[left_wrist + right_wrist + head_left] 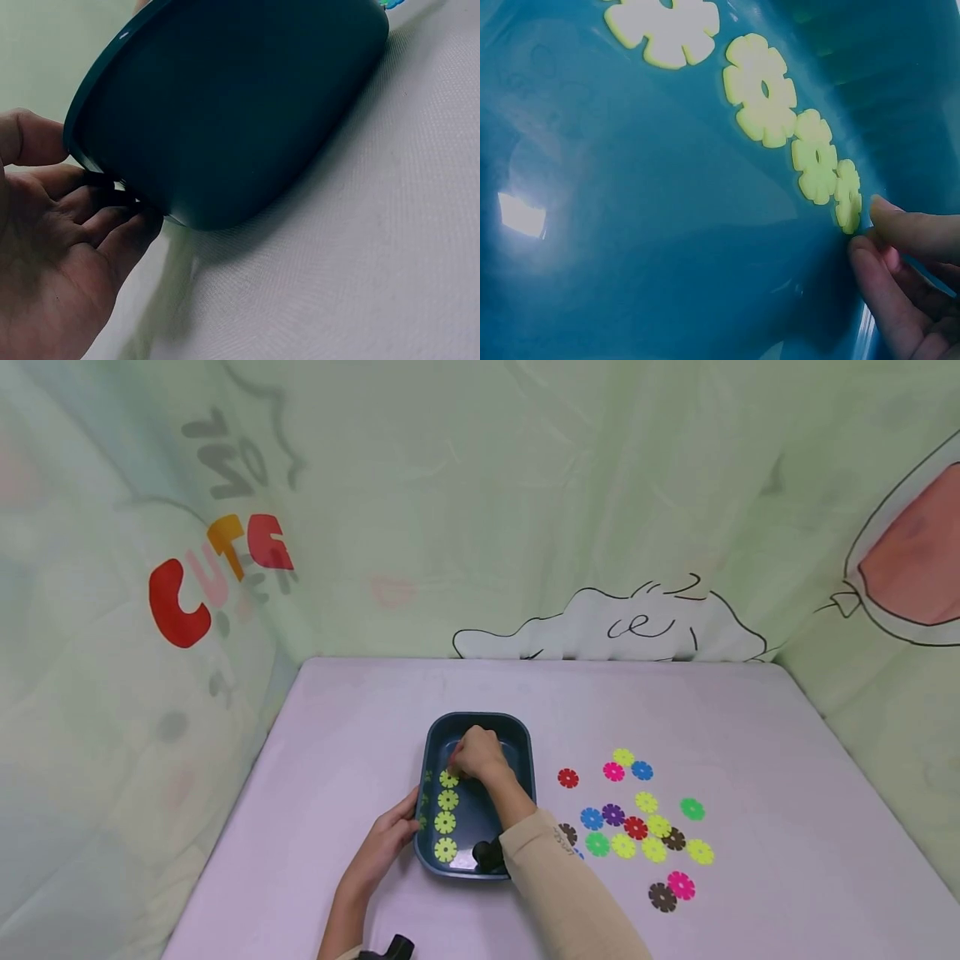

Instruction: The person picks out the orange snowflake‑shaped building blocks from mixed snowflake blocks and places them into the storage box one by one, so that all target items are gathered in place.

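Observation:
A dark blue rectangular tray (480,874) rests on the table. My left hand (390,837) holds its left side, thumb at the rim and fingers curled beneath it, as the left wrist view shows. Inside the tray, several yellow flower-shaped snowflake discs (762,90) lie in a line along the left wall. My right hand (478,753) reaches in at the far end of that line, thumb and fingers pinched together. A bit of red, like a red snowflake disc (453,755), shows at the fingertips, mostly hidden by them. They are right by the farthest yellow disc (847,196).
Loose snowflake discs in several colours lie right of the tray, among them a red disc (567,778), a purple disc (612,814) and a brown disc (662,897). Some overlap. A printed curtain (480,510) rises behind the white table (360,718).

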A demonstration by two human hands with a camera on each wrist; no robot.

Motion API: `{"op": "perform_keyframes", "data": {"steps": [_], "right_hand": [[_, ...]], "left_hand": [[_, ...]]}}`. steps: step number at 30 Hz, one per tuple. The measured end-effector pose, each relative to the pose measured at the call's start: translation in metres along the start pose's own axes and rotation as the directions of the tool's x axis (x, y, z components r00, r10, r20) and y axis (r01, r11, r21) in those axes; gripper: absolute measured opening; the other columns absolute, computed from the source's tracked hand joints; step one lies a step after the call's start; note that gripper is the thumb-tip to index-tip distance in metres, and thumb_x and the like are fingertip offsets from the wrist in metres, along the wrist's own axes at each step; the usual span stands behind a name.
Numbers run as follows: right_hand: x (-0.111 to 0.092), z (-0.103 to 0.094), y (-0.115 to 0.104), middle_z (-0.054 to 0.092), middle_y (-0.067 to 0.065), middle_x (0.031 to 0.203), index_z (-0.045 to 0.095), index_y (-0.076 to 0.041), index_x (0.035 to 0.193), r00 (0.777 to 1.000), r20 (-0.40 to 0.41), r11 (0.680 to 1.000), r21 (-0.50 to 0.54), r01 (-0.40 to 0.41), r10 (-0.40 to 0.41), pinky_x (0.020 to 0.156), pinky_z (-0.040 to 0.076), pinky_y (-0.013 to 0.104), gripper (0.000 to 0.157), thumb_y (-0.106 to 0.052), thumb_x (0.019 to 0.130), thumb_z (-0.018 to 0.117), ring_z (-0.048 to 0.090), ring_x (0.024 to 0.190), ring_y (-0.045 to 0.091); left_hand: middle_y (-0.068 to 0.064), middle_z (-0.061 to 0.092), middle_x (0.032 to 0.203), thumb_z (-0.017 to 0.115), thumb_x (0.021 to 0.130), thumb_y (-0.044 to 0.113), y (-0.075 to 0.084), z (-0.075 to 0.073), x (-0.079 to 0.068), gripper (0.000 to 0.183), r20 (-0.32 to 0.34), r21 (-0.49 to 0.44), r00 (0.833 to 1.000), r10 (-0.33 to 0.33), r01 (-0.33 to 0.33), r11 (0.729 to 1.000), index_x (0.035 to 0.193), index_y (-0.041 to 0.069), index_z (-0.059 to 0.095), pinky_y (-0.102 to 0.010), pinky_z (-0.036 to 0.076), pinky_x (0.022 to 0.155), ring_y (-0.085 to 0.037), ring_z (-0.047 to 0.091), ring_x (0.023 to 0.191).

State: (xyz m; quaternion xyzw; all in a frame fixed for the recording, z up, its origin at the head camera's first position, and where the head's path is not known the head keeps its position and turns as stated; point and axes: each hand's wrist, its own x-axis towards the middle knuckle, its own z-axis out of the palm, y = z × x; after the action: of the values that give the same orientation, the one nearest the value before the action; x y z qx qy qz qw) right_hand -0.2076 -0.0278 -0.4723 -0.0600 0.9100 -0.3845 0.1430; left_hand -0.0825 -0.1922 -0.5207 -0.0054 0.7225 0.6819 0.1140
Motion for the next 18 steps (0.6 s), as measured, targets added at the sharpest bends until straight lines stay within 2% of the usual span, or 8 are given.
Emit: {"op": "perform_keyframes", "data": {"steps": [5,12,18], "right_hand": [[-0.001,-0.005,-0.001,0.072,0.005,0.069,0.076,-0.004,0.071,1.0,-0.018,1.0,0.004,0.011,-0.011,0.053,0.053,0.022,0.008,-0.008,0.077,0.078,0.066,0.061,0.016],[-0.002,-0.012,-0.004,0.07,0.003,0.067,0.075,-0.009,0.066,0.999,-0.041,1.0,-0.006,0.023,-0.024,0.051,0.048,0.02,0.012,-0.01,0.078,0.077,0.059,0.056,0.011],[-0.005,-0.022,-0.009,0.073,0.004,0.073,0.078,-0.007,0.073,0.999,-0.03,0.999,0.024,0.033,-0.032,0.055,0.055,0.022,0.007,-0.01,0.079,0.075,0.063,0.058,0.011]], "left_hand": [[-0.01,0.029,0.159,0.042,0.095,0.011,0.001,0.001,0.0,0.057,-0.004,-0.005,1.0,0.002,-0.002,1.0,0.151,0.005,0.034,-0.046,0.032,0.117,-0.031,0.028,0.147],[-0.011,0.027,0.16,0.04,0.095,0.011,-0.001,-0.001,-0.001,0.057,0.002,0.019,1.0,-0.006,0.006,1.0,0.151,0.004,0.031,-0.044,0.034,0.116,-0.032,0.027,0.148],[-0.011,0.026,0.161,0.04,0.096,0.011,-0.001,0.0,-0.001,0.057,0.005,0.011,1.0,-0.007,0.007,1.0,0.152,0.004,0.03,-0.045,0.033,0.116,-0.032,0.025,0.148]]}}
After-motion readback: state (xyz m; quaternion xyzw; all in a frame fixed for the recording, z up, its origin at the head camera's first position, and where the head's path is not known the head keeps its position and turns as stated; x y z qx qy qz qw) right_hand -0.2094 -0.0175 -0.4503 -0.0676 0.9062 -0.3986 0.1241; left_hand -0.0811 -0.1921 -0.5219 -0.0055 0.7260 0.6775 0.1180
